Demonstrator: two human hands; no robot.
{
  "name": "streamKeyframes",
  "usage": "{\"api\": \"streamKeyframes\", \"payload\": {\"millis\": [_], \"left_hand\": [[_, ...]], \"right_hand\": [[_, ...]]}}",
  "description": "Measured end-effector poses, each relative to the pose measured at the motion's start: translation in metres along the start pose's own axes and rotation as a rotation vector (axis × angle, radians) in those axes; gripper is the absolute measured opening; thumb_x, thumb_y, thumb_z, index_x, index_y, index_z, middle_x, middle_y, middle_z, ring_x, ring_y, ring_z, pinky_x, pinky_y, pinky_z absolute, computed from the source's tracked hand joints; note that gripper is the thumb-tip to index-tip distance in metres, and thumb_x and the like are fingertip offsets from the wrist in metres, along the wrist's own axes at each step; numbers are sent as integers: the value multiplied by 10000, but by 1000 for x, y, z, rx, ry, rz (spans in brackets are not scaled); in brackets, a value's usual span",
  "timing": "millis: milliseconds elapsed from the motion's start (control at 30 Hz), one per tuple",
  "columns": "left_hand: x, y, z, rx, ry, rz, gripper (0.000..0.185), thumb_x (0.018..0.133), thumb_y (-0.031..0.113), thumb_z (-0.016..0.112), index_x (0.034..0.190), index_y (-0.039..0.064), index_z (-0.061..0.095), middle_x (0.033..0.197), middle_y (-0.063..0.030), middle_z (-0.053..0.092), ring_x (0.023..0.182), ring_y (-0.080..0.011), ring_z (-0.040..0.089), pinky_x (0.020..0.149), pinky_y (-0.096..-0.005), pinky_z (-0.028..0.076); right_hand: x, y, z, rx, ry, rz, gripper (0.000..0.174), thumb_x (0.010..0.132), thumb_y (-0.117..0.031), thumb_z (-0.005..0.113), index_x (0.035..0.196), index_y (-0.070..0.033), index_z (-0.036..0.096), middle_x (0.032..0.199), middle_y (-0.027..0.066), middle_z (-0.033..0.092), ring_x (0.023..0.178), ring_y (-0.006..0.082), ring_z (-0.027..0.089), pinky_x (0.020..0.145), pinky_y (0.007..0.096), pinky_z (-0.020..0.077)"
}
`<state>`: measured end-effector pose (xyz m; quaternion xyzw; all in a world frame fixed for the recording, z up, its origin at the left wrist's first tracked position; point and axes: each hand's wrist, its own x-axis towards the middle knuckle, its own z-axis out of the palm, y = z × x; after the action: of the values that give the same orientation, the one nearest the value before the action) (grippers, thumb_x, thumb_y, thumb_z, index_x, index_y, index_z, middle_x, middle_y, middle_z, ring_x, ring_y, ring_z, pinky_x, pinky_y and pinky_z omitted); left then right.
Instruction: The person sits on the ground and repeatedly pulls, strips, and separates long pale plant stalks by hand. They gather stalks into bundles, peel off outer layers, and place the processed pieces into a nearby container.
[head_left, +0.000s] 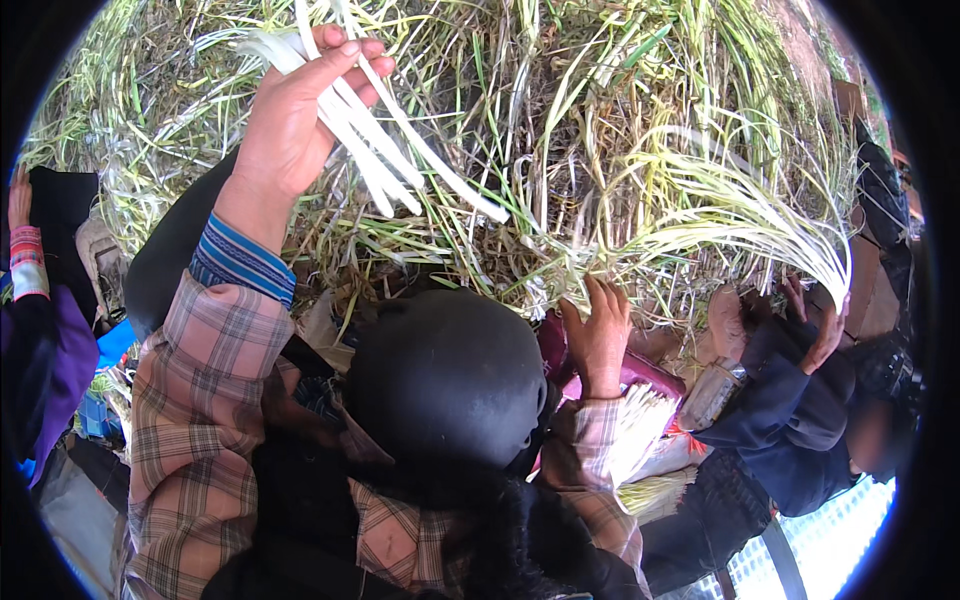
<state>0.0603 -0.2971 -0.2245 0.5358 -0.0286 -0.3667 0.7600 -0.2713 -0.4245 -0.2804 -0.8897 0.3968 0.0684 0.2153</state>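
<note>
My left hand (300, 112) is raised over the heap at the upper left, closed around several pale white stalks (367, 142). They look like blanched chives, their cut white ends pointing down to the right. Below and to the right, my right hand (600, 330) hovers at or touches the near edge of the leaf heap (555, 135). Its thumb stands apart from the fingers and no stalk shows in it. Purple-red cloth or sheeting (555, 349) lies beneath that hand. Beside my right sleeve is a bundle of white stalks (641, 424).
Smooth, rounded dark forms (450, 375), possibly my knees, bulge up between my arms. At right, another person's hand (829, 337) holds a fan of long pale leaves (772, 225). A clear container (712, 394) stands near that person. Another person's hand (21, 202) shows at far left.
</note>
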Motion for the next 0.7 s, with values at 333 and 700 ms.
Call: {"api": "streamKeyframes", "payload": {"millis": [333, 700], "left_hand": [[-24, -2, 22, -5, -125, -10, 259, 828, 101, 571, 1070, 59, 493, 1012, -135, 595, 891, -227, 605, 745, -324, 493], [-47, -29, 46, -92, -354, -294, 572, 873, 199, 519, 1365, 115, 239, 1127, -154, 537, 1002, -212, 553, 844, -313, 452]], "right_hand": [[35, -95, -36, 1292, -697, -198, 272, 894, -231, 496, 1059, -20, 542, 870, 12, 543, 772, 87, 478, 724, 214, 392], [48, -126, -33, 922, -102, -211, 94, 865, -77, 505, 914, -29, 569, 748, 54, 595, 652, 121, 559, 586, 252, 452]]}}
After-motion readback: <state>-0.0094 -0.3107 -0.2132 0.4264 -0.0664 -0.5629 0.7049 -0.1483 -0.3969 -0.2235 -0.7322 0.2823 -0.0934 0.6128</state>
